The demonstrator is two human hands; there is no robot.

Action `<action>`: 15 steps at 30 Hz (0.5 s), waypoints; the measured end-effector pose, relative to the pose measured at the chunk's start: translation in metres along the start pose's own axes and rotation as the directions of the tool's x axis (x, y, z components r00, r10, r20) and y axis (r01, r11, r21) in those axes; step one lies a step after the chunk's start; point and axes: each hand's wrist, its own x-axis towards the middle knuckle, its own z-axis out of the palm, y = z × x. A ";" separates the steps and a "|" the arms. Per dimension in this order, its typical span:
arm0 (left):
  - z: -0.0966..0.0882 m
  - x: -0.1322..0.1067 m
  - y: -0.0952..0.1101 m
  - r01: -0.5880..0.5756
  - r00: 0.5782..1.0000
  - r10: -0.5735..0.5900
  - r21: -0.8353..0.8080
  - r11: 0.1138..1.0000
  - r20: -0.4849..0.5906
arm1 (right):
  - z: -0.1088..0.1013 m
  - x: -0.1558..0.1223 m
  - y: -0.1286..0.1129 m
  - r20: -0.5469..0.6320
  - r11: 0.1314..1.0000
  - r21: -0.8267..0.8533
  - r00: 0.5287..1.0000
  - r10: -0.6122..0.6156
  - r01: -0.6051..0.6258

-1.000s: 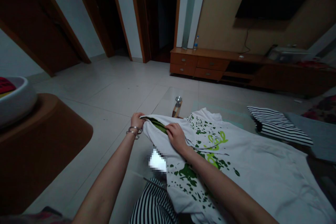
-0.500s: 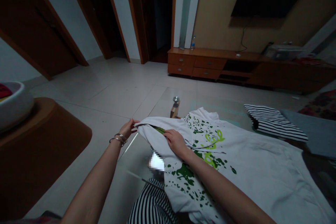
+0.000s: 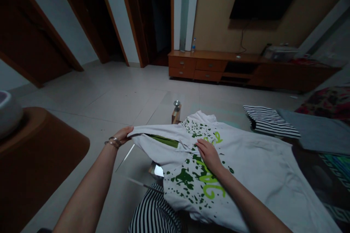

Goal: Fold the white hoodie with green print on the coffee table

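A white T-shirt point(image 3: 254, 164) with green splatter print lies spread on a glass table point(image 3: 164, 107). My left hand point(image 3: 123, 134), with bracelets on the wrist, pinches the shirt's left edge and holds it pulled out to the left; a green inner collar shows in the opening. My right hand point(image 3: 207, 151) lies flat, fingers stretched out, on the printed chest of the shirt.
A folded black-and-white striped garment point(image 3: 269, 121) and a grey one point(image 3: 314, 131) lie at the table's far right. More striped cloth point(image 3: 155, 214) hangs at the near edge. A brown wooden seat point(image 3: 41, 164) stands left, a low TV cabinet point(image 3: 218, 67) by the far wall.
My left hand has drawn the shirt's edge further left, stretching it out. My right hand has slid from the collar to the right onto the printed chest and flattened.
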 end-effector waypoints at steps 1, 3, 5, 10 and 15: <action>0.001 -0.003 0.002 0.002 1.000 -0.002 0.005 1.000 -0.005 | -0.001 -0.005 0.005 0.008 1.000 -0.008 1.000 -0.003 0.003; 0.005 -0.010 0.004 0.028 1.000 -0.027 0.051 0.998 -0.015 | -0.004 -0.010 0.011 0.025 1.000 -0.010 1.000 -0.013 0.013; 0.011 -0.015 0.006 0.048 0.996 -0.036 0.161 0.986 -0.082 | -0.009 -0.013 0.012 0.031 1.000 -0.003 0.999 -0.017 0.017; 0.028 -0.015 0.008 0.004 0.963 0.086 0.334 0.942 -0.254 | -0.025 -0.018 0.020 0.049 0.999 0.028 0.999 -0.018 0.016; 0.040 -0.009 0.005 -0.040 0.933 0.198 0.462 0.886 -0.299 | -0.033 -0.021 0.033 0.054 0.998 0.058 0.999 -0.002 -0.001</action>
